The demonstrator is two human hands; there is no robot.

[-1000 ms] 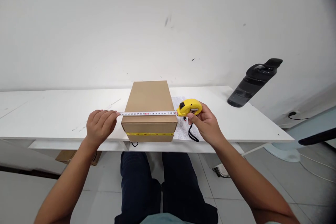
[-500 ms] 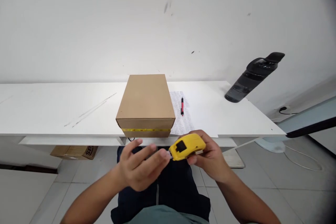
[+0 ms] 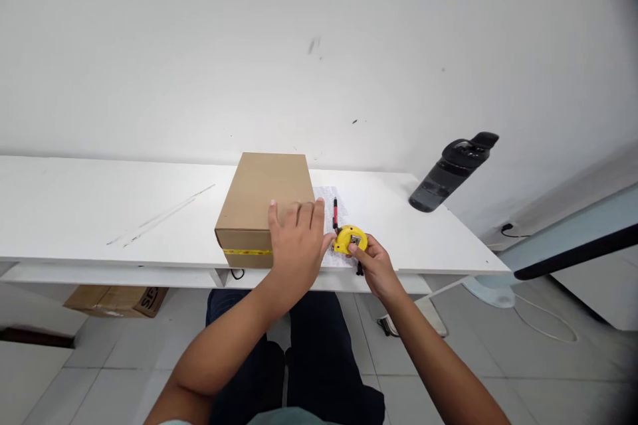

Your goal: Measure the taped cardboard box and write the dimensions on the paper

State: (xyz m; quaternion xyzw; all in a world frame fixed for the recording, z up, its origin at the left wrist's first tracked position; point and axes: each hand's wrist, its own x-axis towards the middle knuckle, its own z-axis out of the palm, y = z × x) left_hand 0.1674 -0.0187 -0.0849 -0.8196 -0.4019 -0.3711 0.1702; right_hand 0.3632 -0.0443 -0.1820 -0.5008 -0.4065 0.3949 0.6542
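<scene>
A brown cardboard box (image 3: 269,182) sits on the white table near its front edge, with a strip of yellow tape (image 3: 248,252) along its front face. My left hand (image 3: 299,236) lies over the box's front right corner, fingers spread on the lid. Just right of the box, my right hand (image 3: 373,262) grips a yellow tape measure (image 3: 351,237) between thumb and fingers. The tape measure's left end is close to my left thumb; whether they touch I cannot tell. Behind the tape measure, a red and black pen (image 3: 335,211) rests on a printed sheet (image 3: 326,194).
A dark water bottle (image 3: 446,176) stands at the right part of the white table (image 3: 164,206). Below the table on the left lies another cardboard box (image 3: 117,301). A pale blue stand (image 3: 493,289) and a cable are on the floor at right.
My left hand has moved from in front of the table up onto the box. The right hand has carried the tape measure forward over the table and turned it. The view has shifted slightly.
</scene>
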